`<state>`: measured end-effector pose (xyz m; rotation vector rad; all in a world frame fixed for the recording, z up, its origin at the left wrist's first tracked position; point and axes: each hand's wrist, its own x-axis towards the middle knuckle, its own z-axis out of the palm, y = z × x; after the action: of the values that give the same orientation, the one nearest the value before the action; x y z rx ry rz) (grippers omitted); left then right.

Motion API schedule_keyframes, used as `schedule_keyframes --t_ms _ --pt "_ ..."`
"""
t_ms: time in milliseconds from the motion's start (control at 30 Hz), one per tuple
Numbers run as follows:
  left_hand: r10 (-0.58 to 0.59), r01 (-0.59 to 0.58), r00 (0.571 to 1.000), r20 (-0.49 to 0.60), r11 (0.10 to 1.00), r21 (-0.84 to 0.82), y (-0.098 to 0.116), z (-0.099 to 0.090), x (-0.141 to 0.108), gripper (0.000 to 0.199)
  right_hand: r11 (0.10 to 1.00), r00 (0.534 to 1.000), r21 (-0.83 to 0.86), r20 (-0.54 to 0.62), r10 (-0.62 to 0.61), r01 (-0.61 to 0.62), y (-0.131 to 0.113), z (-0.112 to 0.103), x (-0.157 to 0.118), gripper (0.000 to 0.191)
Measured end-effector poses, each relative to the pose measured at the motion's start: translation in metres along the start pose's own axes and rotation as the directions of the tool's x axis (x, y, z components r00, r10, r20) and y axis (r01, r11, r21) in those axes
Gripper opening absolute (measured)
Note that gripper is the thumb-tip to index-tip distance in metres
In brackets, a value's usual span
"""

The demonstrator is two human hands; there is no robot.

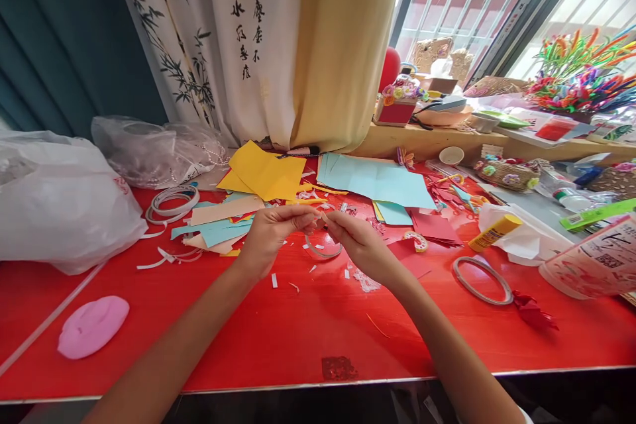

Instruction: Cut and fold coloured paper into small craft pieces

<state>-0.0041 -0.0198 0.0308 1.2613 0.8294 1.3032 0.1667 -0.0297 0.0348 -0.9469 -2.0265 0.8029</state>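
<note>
Both hands [268, 235] [362, 242] pinch a tiny pale piece [324, 216].

Nearer the body than the fingers [301, 214], the red tabletop [278, 344] affords a wide passage between left forearm [199, 318] and right forearm [437, 318]; only flat paper scraps [274, 280] intrude. Directly below the fingers, a thin ring-shaped roll [325, 255] obstructs. Beyond them, yellow sheets [268, 172] and light-blue sheets [377, 179] lie low, passable overhead. Right of the fingers, a glue stick [495, 232] impedes; far left, a bulky white plastic bag [64, 205] blocks passage.
</note>
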Motion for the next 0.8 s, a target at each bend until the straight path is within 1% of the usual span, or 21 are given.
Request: schedule_keyframes --t_ms 67,167,367,467,600,700,800 --pt "-0.019 0.017 0.999 0.041 0.999 0.036 0.0007 0.0010 -0.0010 0.012 1.000 1.000 0.018 0.002 0.003 -0.003 -0.0003 0.0004 0.0000 0.026" --pt "-0.034 0.029 0.997 0.071 0.997 0.067 0.0015 0.0020 -0.0019 0.012 0.998 1.000 0.059 0.005 0.013 -0.013 -0.0010 0.0000 0.0000 0.027" --pt "0.020 -0.029 0.996 0.083 0.993 0.113 0.0044 0.0029 -0.0027 0.009 0.993 0.998 0.114 0.063 -0.012 0.004 -0.0046 -0.0030 -0.0007 0.027" --pt "0.008 -0.019 0.995 0.097 0.993 0.112 0.0053 0.0022 -0.0031 0.010 0.994 0.997 0.105 0.071 -0.010 0.002 -0.0050 -0.0038 -0.0006 0.026" --pt "-0.040 0.031 0.991 0.128 0.997 0.072 0.0050 0.0016 -0.0033 0.011 0.997 0.999 0.081 0.044 0.015 -0.019 -0.0036 -0.0043 -0.0002 0.026" --pt "-0.049 0.034 0.989 0.140 0.993 0.110 0.0060 0.0023 -0.0038 0.012 0.998 0.997 0.068 0.074 0.000 -0.005 -0.0043 -0.0058 -0.0008 0.024" --pt "-0.042 0.015 0.988 0.147 0.983 0.181 0.0091 0.0035 -0.0052 0.013 1.000 0.993 0.012 0.113 -0.020 0.018 -0.0061 -0.0084 -0.0023 0.024"
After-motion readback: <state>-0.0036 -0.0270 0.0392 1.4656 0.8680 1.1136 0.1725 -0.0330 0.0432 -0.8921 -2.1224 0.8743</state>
